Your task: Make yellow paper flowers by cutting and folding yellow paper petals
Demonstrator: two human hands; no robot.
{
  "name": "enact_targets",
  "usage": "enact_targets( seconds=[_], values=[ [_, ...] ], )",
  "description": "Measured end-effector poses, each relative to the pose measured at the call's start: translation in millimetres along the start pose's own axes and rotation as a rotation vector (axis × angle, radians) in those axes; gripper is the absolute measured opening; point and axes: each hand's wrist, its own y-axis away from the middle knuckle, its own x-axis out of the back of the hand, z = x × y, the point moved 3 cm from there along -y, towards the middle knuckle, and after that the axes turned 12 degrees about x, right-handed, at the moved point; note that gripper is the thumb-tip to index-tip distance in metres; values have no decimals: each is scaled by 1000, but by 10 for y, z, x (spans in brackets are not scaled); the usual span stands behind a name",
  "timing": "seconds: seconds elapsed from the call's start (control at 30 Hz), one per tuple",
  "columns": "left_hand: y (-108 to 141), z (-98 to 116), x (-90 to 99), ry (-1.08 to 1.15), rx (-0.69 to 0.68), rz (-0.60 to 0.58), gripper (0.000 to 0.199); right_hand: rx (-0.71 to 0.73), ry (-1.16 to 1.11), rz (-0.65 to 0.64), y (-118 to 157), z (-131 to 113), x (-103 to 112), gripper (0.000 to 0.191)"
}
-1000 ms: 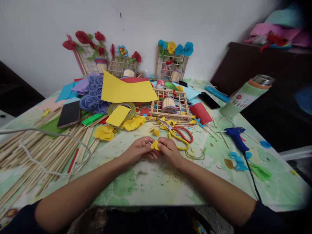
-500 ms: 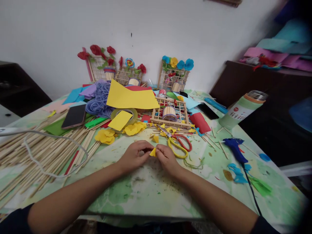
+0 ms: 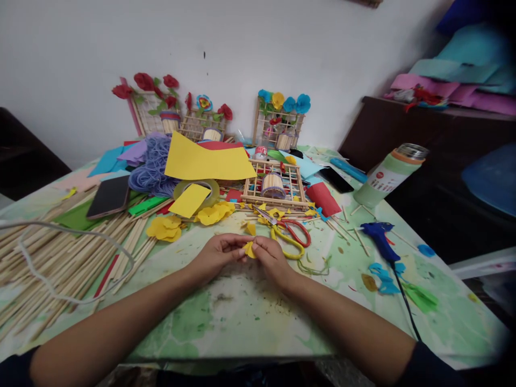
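A small yellow paper piece [image 3: 249, 250] is pinched between my left hand [image 3: 220, 255] and my right hand [image 3: 271, 258], whose fingers nearly meet above the middle of the table. Just beyond them lies another folded yellow bit [image 3: 250, 229]. Scissors with yellow handles [image 3: 288, 247] and a pair with red handles [image 3: 300, 232] rest right beside my right hand. Yellow paper flowers [image 3: 164, 228] sit to the left, near a yellow paper square [image 3: 189, 200] leaning on a tape roll [image 3: 213, 194].
Thin wooden sticks [image 3: 80, 258] and a cable cover the left side, with a phone [image 3: 108, 196] on them. A stick lattice [image 3: 296, 185] lies behind the scissors. A bottle [image 3: 387, 177] and a blue glue gun [image 3: 381, 240] stand or lie at right.
The yellow piece now shows a wider, more rounded shape between my fingers, and my left fingers reach further around it. The whole view has shifted slightly, moving the table things leftward.
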Motion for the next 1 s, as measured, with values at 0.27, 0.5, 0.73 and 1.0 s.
enact_targets(
  seconds=[0.27, 0.5, 0.73, 1.0],
  values=[
    [-15, -27, 33, 32, 5, 63, 30, 78, 219, 93, 36, -35, 32, 13],
    [-20, -56, 31, -18, 57, 86, 34, 136, 241, 65, 48, -68, 51, 24],
    [-8, -25, -8, -10, 97, 86, 35, 93, 181, 81, 51, -25, 57, 22],
    [-6, -15, -24, -255, 27, 7, 30, 98, 220, 127, 39, -30, 71, 21]
  ],
)
